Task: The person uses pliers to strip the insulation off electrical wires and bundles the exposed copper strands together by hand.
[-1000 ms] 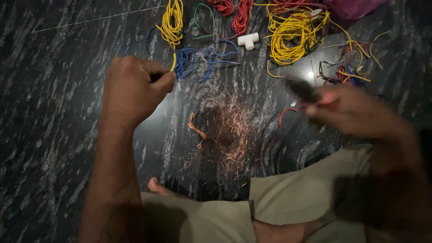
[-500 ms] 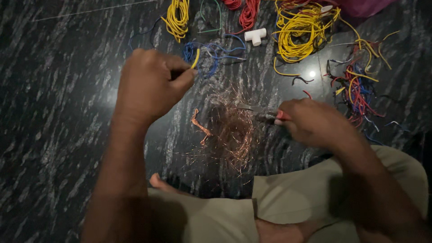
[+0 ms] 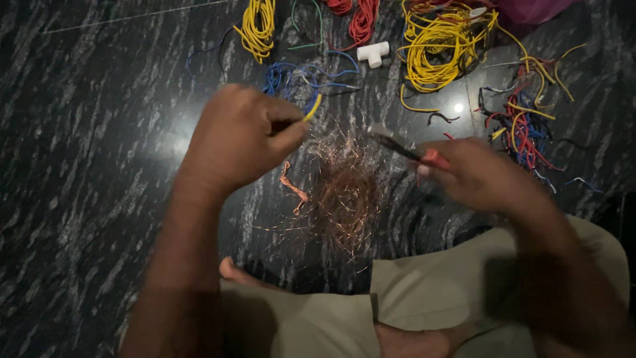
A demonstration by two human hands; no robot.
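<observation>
Dark marble floor, wire coils kept far side. Left hand clenched on yellow wire; right hand grasps pliers, both above copper pile to catch strands.

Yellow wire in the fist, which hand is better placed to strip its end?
Probably the right hand: it holds the red-handled pliers, tips pointing toward the yellow wire. The left hand is closed around that wire, steadying it above the copper strands.
</observation>
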